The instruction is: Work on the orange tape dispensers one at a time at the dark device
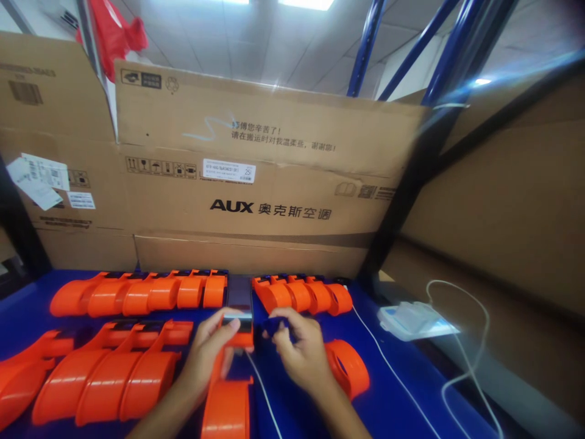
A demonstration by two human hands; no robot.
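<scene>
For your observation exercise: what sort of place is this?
Probably a warehouse or assembly workshop: rows of identical orange plastic parts on a blue workbench, stacked cardboard cartons, and blue racking.

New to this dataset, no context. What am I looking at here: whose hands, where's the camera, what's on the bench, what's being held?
There is no robot here. A person works with two bare hands, and the single camera sits on that person's head, looking forward and down, so the arms enter from the bottom edge.

The left hand has its grip on an orange plastic piece with a dark metal part on top. The right hand pinches something small and dark beside it; what it is cannot be made out.

The blue work surface holds rows of the same orange pieces: a back row, a second back group, a front row, and a loose orange ring-shaped part by the right hand. A white cable runs to a pale flat packet on the right. Behind stands a large cardboard box printed AUX.
</scene>
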